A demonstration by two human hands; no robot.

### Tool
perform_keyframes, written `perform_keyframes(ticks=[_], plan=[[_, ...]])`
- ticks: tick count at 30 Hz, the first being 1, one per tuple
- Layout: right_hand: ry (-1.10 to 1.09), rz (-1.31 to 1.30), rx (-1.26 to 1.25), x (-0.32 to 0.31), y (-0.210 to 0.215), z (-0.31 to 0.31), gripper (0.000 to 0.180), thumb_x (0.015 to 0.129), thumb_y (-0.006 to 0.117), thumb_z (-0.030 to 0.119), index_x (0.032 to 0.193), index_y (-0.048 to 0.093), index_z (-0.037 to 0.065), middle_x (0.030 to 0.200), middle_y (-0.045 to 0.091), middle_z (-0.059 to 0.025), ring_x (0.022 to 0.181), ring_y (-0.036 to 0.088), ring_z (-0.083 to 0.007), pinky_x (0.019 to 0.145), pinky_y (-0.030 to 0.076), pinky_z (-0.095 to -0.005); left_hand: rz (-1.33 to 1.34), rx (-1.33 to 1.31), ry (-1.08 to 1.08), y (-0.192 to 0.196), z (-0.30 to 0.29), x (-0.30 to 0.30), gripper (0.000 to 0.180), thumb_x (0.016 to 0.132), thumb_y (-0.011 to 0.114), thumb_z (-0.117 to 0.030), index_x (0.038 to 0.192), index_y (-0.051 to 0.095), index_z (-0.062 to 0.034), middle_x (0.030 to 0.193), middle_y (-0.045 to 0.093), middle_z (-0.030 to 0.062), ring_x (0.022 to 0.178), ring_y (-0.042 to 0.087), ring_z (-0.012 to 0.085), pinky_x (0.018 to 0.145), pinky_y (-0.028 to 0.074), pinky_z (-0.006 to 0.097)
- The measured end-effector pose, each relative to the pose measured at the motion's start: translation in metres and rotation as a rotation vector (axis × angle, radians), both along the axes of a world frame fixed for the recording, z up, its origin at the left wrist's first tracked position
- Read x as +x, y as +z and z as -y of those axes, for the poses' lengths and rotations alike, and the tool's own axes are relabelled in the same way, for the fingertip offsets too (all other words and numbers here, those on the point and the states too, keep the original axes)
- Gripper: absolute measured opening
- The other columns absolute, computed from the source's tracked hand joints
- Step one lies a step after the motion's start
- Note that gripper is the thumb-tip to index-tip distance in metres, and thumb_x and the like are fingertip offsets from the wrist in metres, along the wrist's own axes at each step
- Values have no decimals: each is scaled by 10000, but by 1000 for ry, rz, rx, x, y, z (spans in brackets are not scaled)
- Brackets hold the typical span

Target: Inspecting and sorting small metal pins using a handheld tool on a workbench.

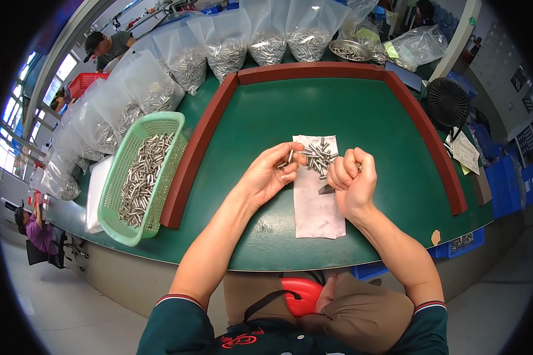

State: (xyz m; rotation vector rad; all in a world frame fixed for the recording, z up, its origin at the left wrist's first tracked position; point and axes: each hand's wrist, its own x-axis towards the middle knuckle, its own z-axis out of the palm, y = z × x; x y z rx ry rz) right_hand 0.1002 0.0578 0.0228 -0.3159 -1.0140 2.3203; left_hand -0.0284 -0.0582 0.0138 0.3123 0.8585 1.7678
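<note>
My left hand pinches a small metal pin between thumb and fingers, palm turned up. A loose pile of short silvery pins lies between my hands, on the far end of a pale, stained cloth. Just right of the pile, my right hand is closed in a fist. From its lower left side sticks a dark, flat, pointed tip of a tool, whose remaining part the fingers hide.
A light green basket full of pins stands on the left, beside a dark red raised border framing the green tabletop. Clear bags of pins line the back and left. A metal bowl and black fan stand at right.
</note>
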Motion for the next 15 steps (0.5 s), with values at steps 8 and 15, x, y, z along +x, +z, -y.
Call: perform_keyframes(ticks=[8,15], plan=[[11,38,17,-1,2,1,369,860,287,235,509,227,142,406,215,23,382,149,-89,380,165,-252,-1062,-310,278,-3,-5,11,126,756,657,-100,739,579,-3,547,337,-75,528,298,4,467,246,185],[13,-5,-13,-1,1,0,366,866,303,206,515,244,120,413,237,5,370,172,-86,364,171,-251,-1500,-296,306,-6,-11,22,155,683,687,-73,802,616,-6,511,362,-2,472,330,71,439,302,245]])
